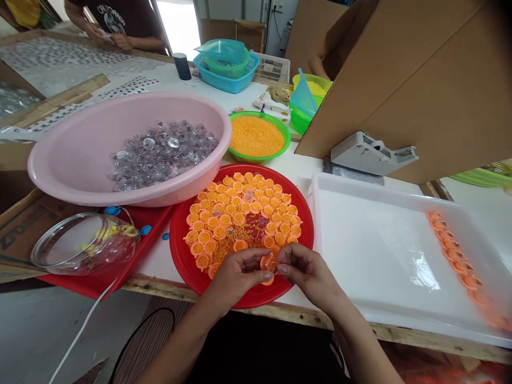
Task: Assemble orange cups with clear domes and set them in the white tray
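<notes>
Over the near edge of a red round tray (302, 213), my left hand (240, 274) pinches a small orange plastic cup-shaped piece (269, 262) between thumb and fingers. My right hand (306, 269) meets it from the right, its thumb and forefinger closed at the edge of the same piece. Whether a second small part sits in the right fingertips is too small to tell. Many like orange cups (224, 208) stand in the red tray, filled with small yellow-orange beads. Loose beads (240, 234) lie in the tray's middle.
A pink basin (52, 160) of clear plastic capsules (164, 154) stands at left, a green bowl (286, 141) of orange beads behind. At right, a white tray (372, 234) holds a row of orange pieces (454, 248); behind it are a tape dispenser (370, 152) and cardboard (420, 90). Another person (120, 26) works across.
</notes>
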Tool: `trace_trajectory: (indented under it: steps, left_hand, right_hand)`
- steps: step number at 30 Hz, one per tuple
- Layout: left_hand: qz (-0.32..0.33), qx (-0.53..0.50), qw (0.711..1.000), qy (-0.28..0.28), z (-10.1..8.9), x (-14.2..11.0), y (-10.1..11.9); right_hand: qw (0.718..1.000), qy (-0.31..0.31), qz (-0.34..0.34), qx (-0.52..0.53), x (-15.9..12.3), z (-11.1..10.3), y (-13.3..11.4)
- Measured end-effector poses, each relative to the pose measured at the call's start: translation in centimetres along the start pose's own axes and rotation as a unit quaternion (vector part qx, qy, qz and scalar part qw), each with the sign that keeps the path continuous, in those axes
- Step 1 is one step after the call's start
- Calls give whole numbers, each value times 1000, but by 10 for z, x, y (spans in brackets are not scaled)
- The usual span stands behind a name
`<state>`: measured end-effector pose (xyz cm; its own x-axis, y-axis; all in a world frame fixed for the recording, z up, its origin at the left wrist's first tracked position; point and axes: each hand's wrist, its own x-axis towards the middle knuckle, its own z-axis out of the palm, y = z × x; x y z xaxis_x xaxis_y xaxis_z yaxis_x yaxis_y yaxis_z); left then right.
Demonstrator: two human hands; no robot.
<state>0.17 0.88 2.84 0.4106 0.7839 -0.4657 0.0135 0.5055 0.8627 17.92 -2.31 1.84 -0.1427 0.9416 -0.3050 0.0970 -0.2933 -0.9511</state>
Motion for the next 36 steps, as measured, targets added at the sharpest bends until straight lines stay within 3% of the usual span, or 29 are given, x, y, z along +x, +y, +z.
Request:
trace_trajectory:
  steps: [7, 15, 20, 25, 31, 36]
  left_hand:
    - [30, 25, 999, 10, 1, 1, 1]
    - [56, 75, 996, 6, 0, 0, -1]
    - [79, 117, 989, 36, 5, 2, -6]
    - [101, 151, 983, 26, 5, 2, -12]
    - [103, 142, 984, 24, 8, 2, -19]
    - [47, 72, 996, 11, 7, 4, -20]
  right_hand:
    - [1000, 17, 2, -5, 1, -1, 4]
    - [987, 67, -41, -144, -2, 0, 3]
    - [980, 64, -60, -180, -3, 1, 5]
    - [977, 59, -66, -196, -6, 2, 6]
    - [974, 48, -56, -212, -7, 2, 4]
    - [970, 70, -94, -211, -7, 4, 4]
